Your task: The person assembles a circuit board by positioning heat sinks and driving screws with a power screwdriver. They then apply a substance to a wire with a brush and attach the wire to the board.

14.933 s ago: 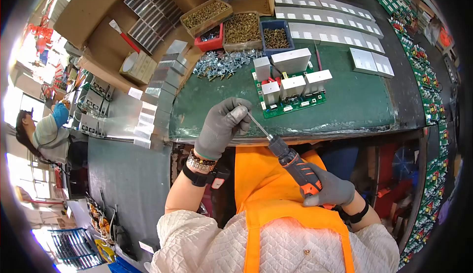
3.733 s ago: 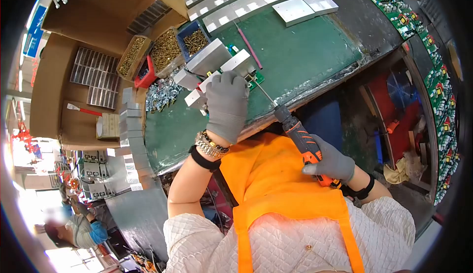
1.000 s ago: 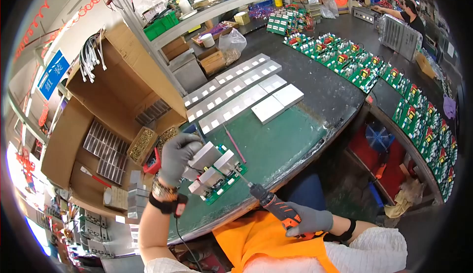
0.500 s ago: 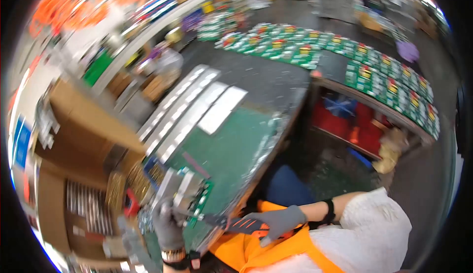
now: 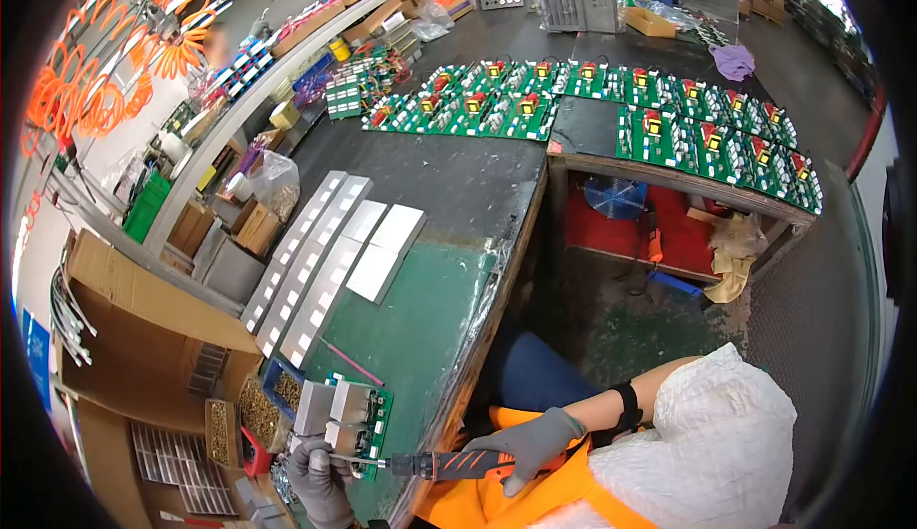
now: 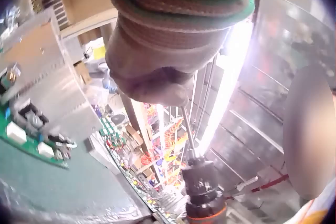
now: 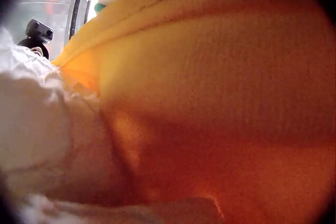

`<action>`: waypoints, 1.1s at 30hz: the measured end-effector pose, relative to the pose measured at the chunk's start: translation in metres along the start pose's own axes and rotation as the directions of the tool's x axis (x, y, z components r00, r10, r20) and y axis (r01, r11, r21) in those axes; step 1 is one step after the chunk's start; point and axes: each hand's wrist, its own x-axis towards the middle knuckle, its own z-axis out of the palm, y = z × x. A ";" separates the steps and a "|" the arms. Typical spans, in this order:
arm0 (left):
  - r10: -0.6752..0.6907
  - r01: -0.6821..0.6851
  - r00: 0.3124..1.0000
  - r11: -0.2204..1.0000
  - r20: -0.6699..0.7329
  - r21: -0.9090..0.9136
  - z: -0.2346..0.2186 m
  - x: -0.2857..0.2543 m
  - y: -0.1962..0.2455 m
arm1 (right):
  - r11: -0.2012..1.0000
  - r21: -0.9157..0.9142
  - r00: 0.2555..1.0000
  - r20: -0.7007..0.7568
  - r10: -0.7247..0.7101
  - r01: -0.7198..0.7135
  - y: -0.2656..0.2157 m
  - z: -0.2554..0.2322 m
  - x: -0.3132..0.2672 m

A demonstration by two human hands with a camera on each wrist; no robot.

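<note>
My gloved right hand [image 5: 535, 445] grips a black-and-orange electric screwdriver [image 5: 449, 465] by its body, holding it level over the bench's front edge. Its long thin bit [image 5: 358, 458] points left. The gloved left hand [image 5: 320, 483] has curled fingers pinching the bit's tip; in the left wrist view the bit [image 6: 188, 127] runs from those fingertips down to the black chuck [image 6: 199, 179]. Whatever sits at the tip is hidden by the glove. Just beyond the hands lies a green circuit board [image 5: 381, 414] with silver heat sinks [image 5: 313, 408]. The right wrist view shows only apron and sleeve.
Screw boxes [image 5: 256, 410] and a cardboard box [image 5: 143, 319] stand at the left. Rows of aluminium blocks [image 5: 330, 285] and a pinkish rod [image 5: 353, 364] lie beyond the board. Many finished-looking circuit boards [image 5: 478, 109] cover the far bench.
The head view has swung to the right. The left hand has come from above the heat sinks to the bit's tip, and the screwdriver has turned more level, away from the board's edge.
</note>
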 end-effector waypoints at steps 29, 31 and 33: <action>0.153 -0.238 0.964 0.119 0.219 0.964 0.033 0.067 -0.076 | 0.836 0.365 0.822 -0.249 0.511 -0.409 -0.020 -0.022 -0.011; 0.150 -0.235 0.964 0.112 0.218 0.965 0.034 0.067 -0.075 | 0.815 0.435 0.837 -0.210 0.506 -0.383 -0.025 -0.022 -0.010; 0.146 -0.233 0.965 0.105 0.217 0.967 0.034 0.066 -0.075 | 0.787 0.481 0.836 -0.177 0.520 -0.387 -0.030 -0.022 -0.009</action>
